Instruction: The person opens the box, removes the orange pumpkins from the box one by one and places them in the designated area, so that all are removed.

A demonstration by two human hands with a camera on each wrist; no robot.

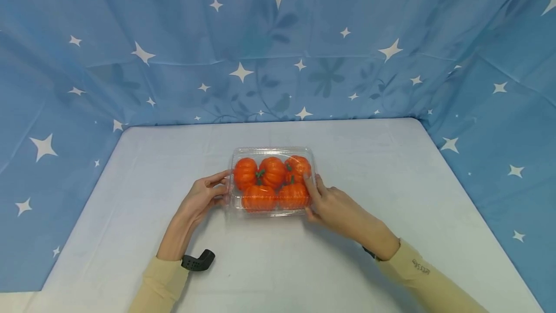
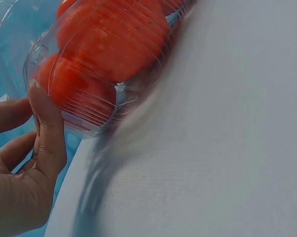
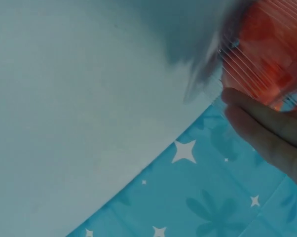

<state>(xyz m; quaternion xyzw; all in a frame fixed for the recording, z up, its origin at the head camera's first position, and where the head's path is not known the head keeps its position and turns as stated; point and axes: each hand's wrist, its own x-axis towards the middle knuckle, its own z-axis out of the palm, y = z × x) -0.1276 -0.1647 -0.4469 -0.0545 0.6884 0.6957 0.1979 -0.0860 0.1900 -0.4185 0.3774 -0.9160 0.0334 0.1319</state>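
Note:
A clear plastic clamshell box (image 1: 271, 150) sits in the middle of the white table, with several small orange pumpkins (image 1: 272, 172) with green stems inside. At its left end, my left hand (image 1: 197, 200) grips the edge, and in the left wrist view the thumb (image 2: 47, 123) presses the box's corner with the other fingers behind. On the opposite end my right hand (image 1: 340, 210) holds the lower right corner, index finger over the lid and thumb low at the front. In the right wrist view, fingers (image 3: 267, 126) touch the ribbed plastic; part of that hand is cut off.
The white-covered table (image 1: 173, 149) spreads around the box on all sides. A blue curtain with white stars (image 1: 278, 37) hangs behind the table and along both sides. A black band (image 1: 198, 260) is on the left wrist.

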